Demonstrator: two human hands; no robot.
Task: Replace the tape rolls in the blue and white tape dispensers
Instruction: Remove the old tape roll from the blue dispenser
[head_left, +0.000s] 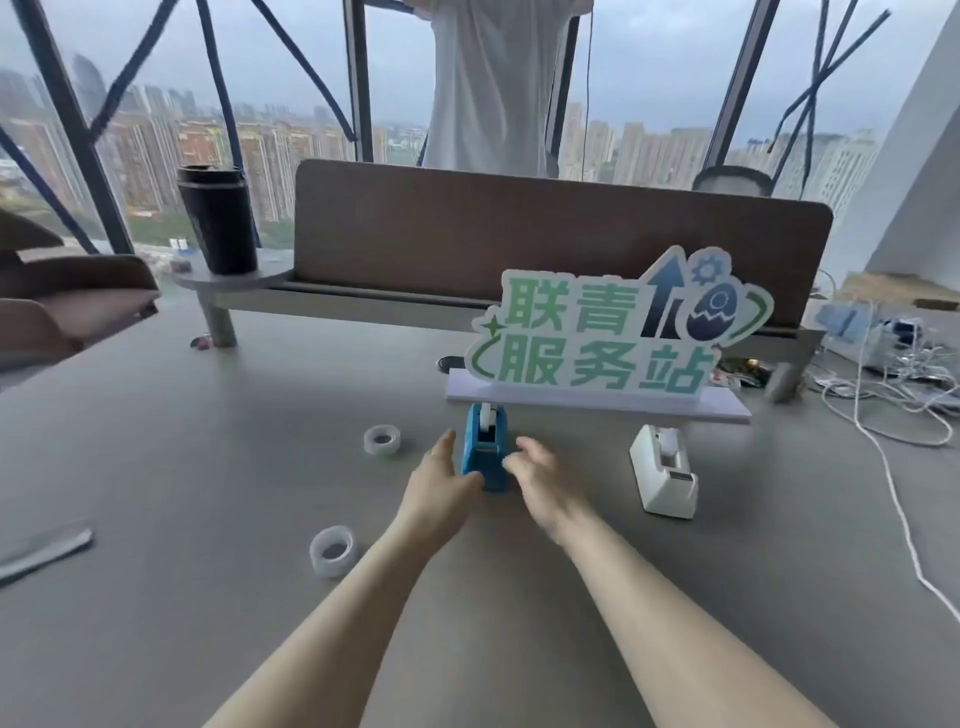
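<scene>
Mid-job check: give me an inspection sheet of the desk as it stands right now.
Surface: grey desk, brown divider panel at the back.
Job's things: blue dispenser between both hands, roll in it; white dispenser to its right, roll in it; two loose tape rolls on the left.
Clutter: green sign, black tumbler.
Grippers: left hand and right hand flank the blue dispenser; grip unclear.
Cables: white cords tangled at right.
Surroundings: windows, city view; a person in white stands behind the divider.

Centre frame: blue tape dispenser (484, 457); right of centre: white tape dispenser (665, 475); translucent tape rolls (333, 550); green-lettered sign (613, 332); upper left: black tumbler (217, 218); grey table (208, 519).
</scene>
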